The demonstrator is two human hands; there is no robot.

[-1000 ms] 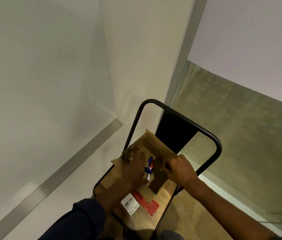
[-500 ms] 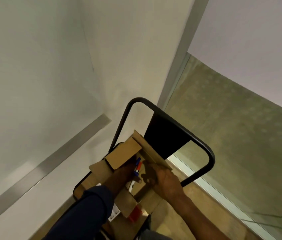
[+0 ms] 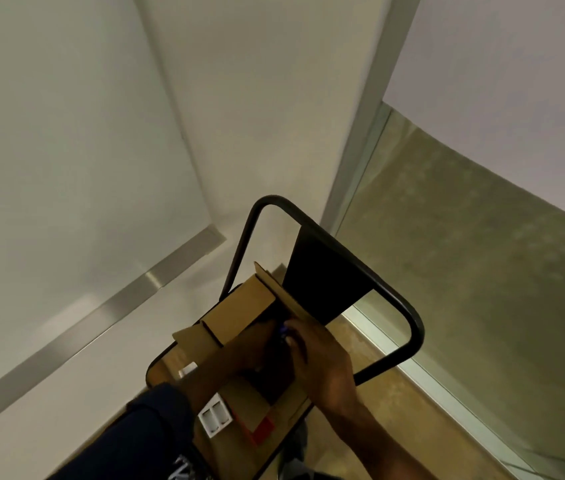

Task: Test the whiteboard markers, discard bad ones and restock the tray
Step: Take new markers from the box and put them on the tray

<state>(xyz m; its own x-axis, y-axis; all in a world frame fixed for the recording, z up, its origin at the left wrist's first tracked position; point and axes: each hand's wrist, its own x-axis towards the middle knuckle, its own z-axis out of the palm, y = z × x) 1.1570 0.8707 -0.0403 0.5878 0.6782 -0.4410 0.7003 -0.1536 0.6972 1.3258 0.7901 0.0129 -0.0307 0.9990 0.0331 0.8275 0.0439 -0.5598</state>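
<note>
Marker's mostly hidden now vs half a second ago | only a blue whiteboard marker tip shows inside the open brown cardboard box | wedged between left hand and right hand, both equally near | axis hidden, can't tell either grip

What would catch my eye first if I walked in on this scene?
The left hand and right hand meet over an open brown cardboard box at bottom centre, with a blue marker tip showing between them. The box sits on a wooden-topped cart, whose black tubular metal handle loops up behind it. To the left, a silver metal ledge runs along the foot of a wide white board.
</note>
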